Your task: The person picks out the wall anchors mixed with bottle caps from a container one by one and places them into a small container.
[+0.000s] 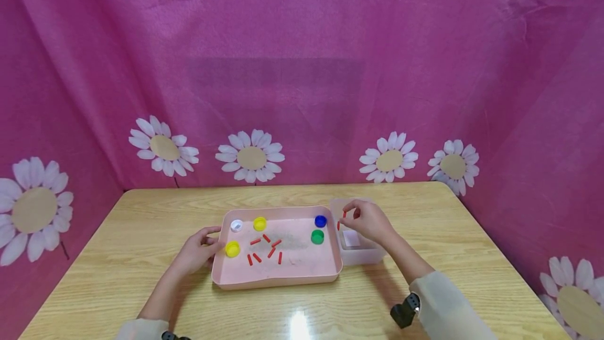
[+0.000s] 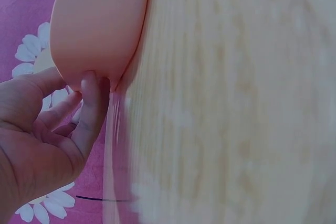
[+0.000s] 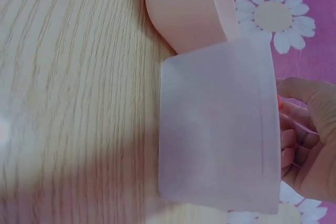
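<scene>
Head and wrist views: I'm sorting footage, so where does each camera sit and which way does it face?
Head: on the head, facing forward and down over the table, pink tray and translucent box; left hand, right hand, forearms and sleeves show.
Left wrist: worn there, facing the tray's end; only the left hand shows.
Right wrist: worn there, facing the box's side; only the right hand shows.
Head and right wrist share the tray, box and right hand.

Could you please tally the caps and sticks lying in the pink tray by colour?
Red sticks: 7
Yellow caps: 2
White cap: 1
Blue cap: 1
Green cap: 1
Total: 12
</scene>
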`<state>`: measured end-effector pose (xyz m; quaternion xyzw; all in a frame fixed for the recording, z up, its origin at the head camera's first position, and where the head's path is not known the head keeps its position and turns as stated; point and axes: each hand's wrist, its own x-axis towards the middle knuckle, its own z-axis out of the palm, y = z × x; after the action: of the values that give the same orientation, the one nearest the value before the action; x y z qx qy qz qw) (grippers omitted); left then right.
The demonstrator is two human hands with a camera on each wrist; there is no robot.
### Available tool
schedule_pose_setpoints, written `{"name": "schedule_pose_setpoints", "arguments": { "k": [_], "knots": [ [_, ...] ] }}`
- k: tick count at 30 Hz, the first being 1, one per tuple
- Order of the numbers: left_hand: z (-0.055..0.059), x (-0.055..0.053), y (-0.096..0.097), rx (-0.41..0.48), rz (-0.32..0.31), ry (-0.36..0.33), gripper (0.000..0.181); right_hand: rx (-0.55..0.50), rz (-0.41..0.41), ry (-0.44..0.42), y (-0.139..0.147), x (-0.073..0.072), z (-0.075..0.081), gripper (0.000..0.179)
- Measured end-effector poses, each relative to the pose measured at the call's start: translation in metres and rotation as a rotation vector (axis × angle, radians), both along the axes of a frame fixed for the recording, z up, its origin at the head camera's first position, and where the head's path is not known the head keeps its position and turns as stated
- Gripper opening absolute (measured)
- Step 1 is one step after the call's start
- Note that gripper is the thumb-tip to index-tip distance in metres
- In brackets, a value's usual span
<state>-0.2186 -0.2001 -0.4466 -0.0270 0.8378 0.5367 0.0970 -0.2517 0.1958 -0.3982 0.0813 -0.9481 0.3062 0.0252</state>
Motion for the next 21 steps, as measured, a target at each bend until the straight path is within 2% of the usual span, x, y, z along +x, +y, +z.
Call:
{"name": "schedule_pose_setpoints", "arguments": {
  "k": [13,21],
  "knots": [
    [-0.002,0.000,0.000,-0.013,0.000,0.002,0.048,0.008,-0.029,-0.054,0.006,-0.005,-0.010,0.027],
    [0.000,0.000,0.001,0.009,0.003,-0.013,0.048,0.041,-0.009,-0.039,0.003,-0.006,-0.015,0.025]
  ]
}}
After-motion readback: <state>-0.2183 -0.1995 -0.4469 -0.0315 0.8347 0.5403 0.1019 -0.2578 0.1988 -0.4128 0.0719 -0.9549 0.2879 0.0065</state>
